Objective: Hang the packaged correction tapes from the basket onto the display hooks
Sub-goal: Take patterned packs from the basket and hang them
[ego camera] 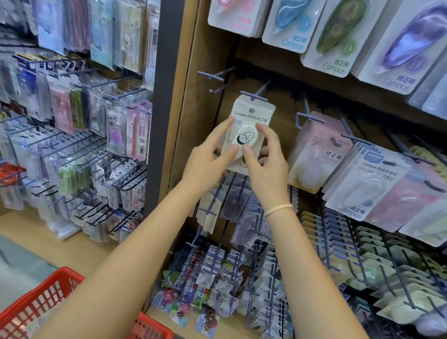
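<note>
The cream-white carded correction tape pack with a round white dispenser and a cartoon figure [247,137] stands upright against the brown backboard, its long axis running up and down and its round hang hole at the top sitting just below the crossbar tip of the grey-blue metal display hook [255,94]. Whether the hole is already threaded on the prong you cannot tell from here. Your left hand [207,158] pinches the pack's left edge, thumb on the blister and fingers behind the card; your right hand [266,158] grips the right side the same way, so the pack lies between both hands, directly ahead and slightly above them. Neither hand is clearly nearer; both share the hold. The move turns on hole and prong lining up, then a push straight back along the hook. Below, near your left elbow, the red plastic mesh basket [48,300] waits at the bottom edge.
</note>
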`<state>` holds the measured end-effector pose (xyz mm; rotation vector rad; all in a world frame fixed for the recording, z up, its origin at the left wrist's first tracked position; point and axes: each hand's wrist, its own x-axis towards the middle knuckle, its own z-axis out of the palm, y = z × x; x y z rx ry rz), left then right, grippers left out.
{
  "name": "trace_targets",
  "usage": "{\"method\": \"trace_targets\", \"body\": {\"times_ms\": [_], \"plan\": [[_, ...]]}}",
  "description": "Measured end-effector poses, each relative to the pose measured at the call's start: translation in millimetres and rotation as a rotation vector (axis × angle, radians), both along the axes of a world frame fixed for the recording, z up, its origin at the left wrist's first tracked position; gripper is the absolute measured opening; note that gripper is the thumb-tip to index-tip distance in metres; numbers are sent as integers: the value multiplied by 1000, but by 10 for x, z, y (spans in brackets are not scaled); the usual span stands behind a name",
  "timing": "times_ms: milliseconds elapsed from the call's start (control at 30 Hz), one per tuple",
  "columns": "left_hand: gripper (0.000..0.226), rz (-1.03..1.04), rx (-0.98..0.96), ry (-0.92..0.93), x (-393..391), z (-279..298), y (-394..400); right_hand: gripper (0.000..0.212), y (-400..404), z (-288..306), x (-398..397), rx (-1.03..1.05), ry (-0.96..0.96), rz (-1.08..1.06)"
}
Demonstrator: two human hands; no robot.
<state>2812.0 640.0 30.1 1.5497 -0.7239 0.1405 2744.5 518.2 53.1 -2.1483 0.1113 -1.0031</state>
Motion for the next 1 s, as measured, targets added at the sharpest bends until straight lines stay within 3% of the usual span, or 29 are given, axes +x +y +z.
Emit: {"method": "trace_targets", "body": {"times_ms": [167, 367, 500, 567, 700, 833, 1000], "plan": [[60, 11, 120, -39, 210, 48, -153, 49, -103, 3, 191, -12, 23, -45], [63, 20, 90, -19, 207, 51, -195, 51, -118, 24, 183, 57, 17, -21], [60, 3, -2, 148, 119, 114, -97, 61, -13, 101, 63, 347, -12, 22], [46, -51, -33, 219, 9, 186, -10, 47, 53, 160, -29, 539, 8, 104], [20, -143, -149, 291, -212, 235, 95, 16, 182, 142, -173, 652, -1, 231], [23, -161, -149, 345, -237, 205, 96, 19, 172, 113, -143, 740, 20, 233], [31, -167, -69, 375, -128, 78, 85, 26, 95, 197, -33, 671, 60, 218]]}}
